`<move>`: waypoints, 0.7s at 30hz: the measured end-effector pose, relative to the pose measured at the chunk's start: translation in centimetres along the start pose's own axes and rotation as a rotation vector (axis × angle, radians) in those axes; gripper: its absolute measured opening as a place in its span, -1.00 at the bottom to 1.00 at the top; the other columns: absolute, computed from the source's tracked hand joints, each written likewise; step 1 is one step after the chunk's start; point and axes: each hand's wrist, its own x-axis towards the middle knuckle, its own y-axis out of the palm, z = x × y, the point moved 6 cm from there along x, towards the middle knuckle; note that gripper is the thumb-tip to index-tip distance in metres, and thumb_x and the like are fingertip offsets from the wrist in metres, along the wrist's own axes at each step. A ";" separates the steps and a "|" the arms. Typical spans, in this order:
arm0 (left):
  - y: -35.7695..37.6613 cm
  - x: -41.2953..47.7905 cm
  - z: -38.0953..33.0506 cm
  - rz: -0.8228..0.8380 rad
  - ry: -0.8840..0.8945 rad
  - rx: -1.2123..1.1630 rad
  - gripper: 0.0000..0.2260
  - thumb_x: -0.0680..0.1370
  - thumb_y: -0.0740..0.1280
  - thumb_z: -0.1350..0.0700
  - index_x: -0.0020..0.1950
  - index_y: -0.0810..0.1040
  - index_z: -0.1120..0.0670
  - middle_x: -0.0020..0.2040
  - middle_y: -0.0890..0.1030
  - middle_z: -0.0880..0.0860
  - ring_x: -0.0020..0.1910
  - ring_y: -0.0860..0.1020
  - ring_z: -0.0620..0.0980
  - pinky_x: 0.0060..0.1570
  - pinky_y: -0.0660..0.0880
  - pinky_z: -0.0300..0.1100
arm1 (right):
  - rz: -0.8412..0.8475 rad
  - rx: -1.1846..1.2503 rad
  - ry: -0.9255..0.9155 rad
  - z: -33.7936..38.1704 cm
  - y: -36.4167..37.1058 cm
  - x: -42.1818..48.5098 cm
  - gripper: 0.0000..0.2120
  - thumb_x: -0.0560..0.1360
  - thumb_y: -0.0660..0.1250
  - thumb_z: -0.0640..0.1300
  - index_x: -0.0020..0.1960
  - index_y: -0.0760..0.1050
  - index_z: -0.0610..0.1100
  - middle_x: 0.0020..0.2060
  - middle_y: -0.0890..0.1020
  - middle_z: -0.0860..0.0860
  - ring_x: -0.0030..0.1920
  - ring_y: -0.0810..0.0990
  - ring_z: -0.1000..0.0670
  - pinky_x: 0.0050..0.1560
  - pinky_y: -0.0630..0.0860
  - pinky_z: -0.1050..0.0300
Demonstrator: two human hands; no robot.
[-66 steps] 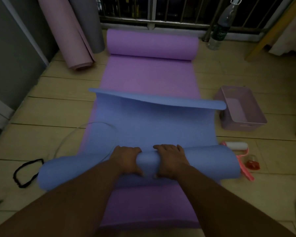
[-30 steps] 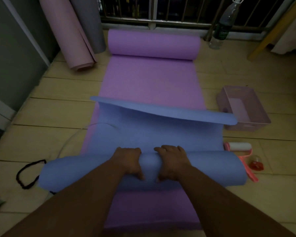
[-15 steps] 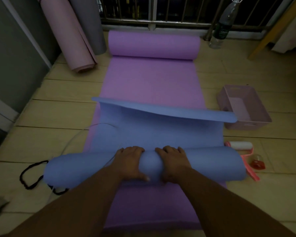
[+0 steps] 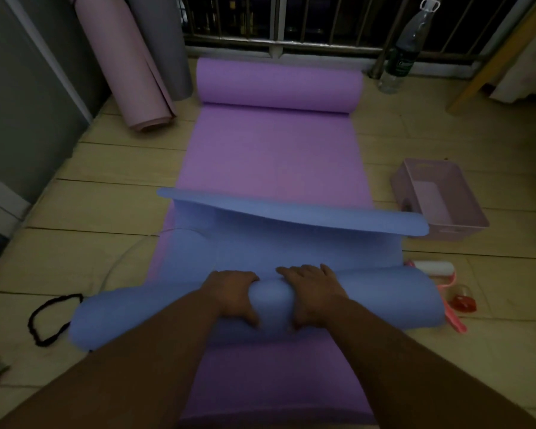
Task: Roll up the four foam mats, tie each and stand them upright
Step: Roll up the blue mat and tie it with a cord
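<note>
Change noted: the blue mat (image 4: 260, 252) roll has advanced away from the person since the earlier views; the flat blue run ahead of it is shorter, and the camera has drawn slightly nearer.
Meaning for task: judged mid-roll on the third mat; a short run of blue remains before tying can begin.
Left hand (image 4: 232, 297): palm down on the roll, fingers curled over its top, pressing rather than clamped.
Right hand (image 4: 311, 292): same posture, just beside the left, a narrow strip of roll showing between them.
Blue mat position: lying on the purple mat (image 4: 270, 156), roll crosswise, both roll ends overhanging the purple edges onto the floor (image 4: 75, 212).
Far blue edge: lifted and curled upward, not flat; likely to fold under unless flattened as the roll reaches it.
Purple mat: partly rolled at its far end near the railing (image 4: 291, 44); otherwise flat.
Finished mats: pink rolled mat (image 4: 127, 63) and grey rolled mat (image 4: 161, 41) upright in the left corner.
Ties: black cord loop (image 4: 48, 320) on the floor just off the roll's left end.
Right margin: pink basket (image 4: 440, 199), lint roller (image 4: 433, 269) and a small red item (image 4: 463, 303) close to the roll's right end; contact risk.
Open room: clear purple surface ahead; bottle (image 4: 406, 51) well apart.
</note>
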 end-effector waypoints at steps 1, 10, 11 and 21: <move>0.0 0.0 0.1 -0.003 -0.002 0.002 -0.12 0.21 0.52 -0.32 0.46 0.29 -0.16 0.39 0.44 -0.07 0.31 0.44 0.00 0.29 0.35 -0.06 | -0.017 -0.017 0.009 0.0 0.2 -0.2 0.15 0.21 0.55 0.25 0.58 -0.08 0.16 0.56 0.11 -0.05 0.55 0.05 -0.09 0.53 -0.15 -0.18; 0.6 -0.9 0.2 -0.148 0.031 0.091 0.06 0.20 0.45 -0.44 0.55 0.12 -0.06 0.50 0.28 -0.03 0.44 0.27 -0.01 0.40 0.20 -0.06 | -0.106 0.083 0.082 0.2 0.1 -0.3 -0.03 0.27 0.51 0.15 0.55 0.09 0.12 0.55 0.17 -0.01 0.56 0.03 -0.09 0.54 -0.19 -0.14; 0.8 -1.0 0.4 -0.126 0.016 0.112 0.11 0.18 0.44 -0.47 0.57 0.07 -0.04 0.52 0.23 -0.01 0.47 0.23 0.01 0.43 0.16 -0.02 | -0.099 0.076 0.092 0.2 0.0 -0.2 -0.02 0.29 0.50 0.17 0.57 0.07 0.12 0.57 0.09 -0.02 0.57 -0.04 -0.10 0.54 -0.19 -0.16; -0.5 -0.1 0.3 -0.039 -0.043 0.058 -0.27 0.21 0.49 -0.35 0.30 0.42 -0.14 0.19 0.58 -0.05 0.13 0.54 0.00 0.06 0.42 -0.13 | -0.108 -0.003 0.054 0.3 0.1 -0.4 0.04 0.19 0.55 0.22 0.52 0.09 0.11 0.42 0.31 -0.05 0.46 0.22 -0.11 0.52 -0.08 -0.18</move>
